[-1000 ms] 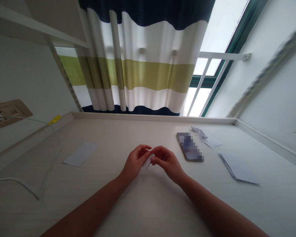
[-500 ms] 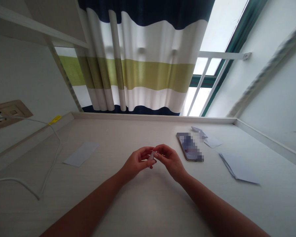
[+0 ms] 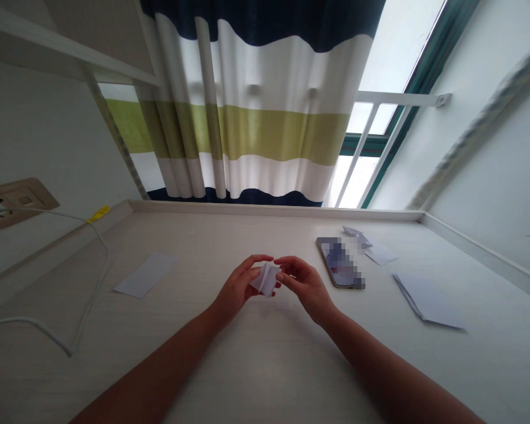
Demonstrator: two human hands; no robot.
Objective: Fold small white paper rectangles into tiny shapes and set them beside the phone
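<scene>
A small folded piece of white paper (image 3: 265, 279) fans out between my hands above the pale wood-grain desk (image 3: 265, 359). My left hand (image 3: 239, 287) pinches it from the left side. My right hand (image 3: 304, 284) is curled at its right edge, with the fingertips touching or nearly touching it. Part of the paper is hidden behind my fingers. Nearest my right hand lies a phone (image 3: 340, 263), its screen pixelated.
A white paper strip (image 3: 145, 275) lies left of my hands, and a folded white sheet (image 3: 426, 300) lies at the right. Small paper pieces (image 3: 371, 247) sit beyond the phone. A white cable (image 3: 88, 294) runs along the left side from a wall socket (image 3: 15, 200).
The paper has gone from a narrow fold to a wider, fanned-out shape. My hands have parted slightly around it. The phone and the loose papers stay in place.
</scene>
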